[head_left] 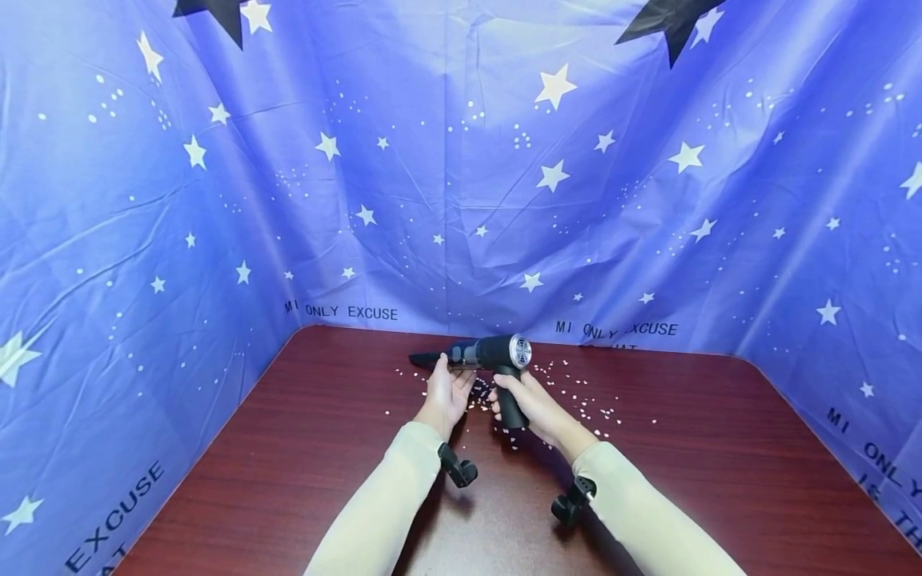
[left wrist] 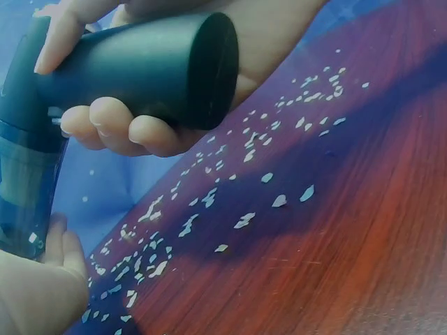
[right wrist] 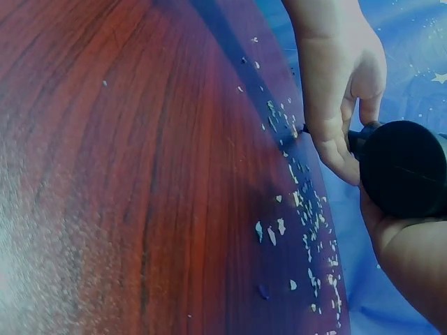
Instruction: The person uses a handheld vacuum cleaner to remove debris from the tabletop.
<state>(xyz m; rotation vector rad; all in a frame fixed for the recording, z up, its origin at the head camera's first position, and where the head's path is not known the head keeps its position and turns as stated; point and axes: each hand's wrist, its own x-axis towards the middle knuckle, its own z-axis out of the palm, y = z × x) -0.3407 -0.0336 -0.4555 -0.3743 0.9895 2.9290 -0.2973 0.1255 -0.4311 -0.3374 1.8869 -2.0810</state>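
Observation:
A black handheld vacuum cleaner [head_left: 495,352] with a see-through front section and a narrow black nozzle [head_left: 423,361] is held level above the table, nozzle to the left. My right hand [head_left: 539,406] grips its handle [head_left: 512,410]; in the left wrist view the fingers [left wrist: 112,125] wrap round that handle. At the front section is my left hand [head_left: 448,392], thumb on the near side and fingers underneath, holding it. Small pale scraps [head_left: 598,412] lie scattered on the table below and to the right. The handle's flat end [right wrist: 404,169] faces the right wrist camera.
The dark red wooden table [head_left: 288,480] has rounded far corners. A blue star-printed curtain [head_left: 446,160] hangs along its back and sides. Each wrist carries a black camera, such as the left wrist camera [head_left: 458,466].

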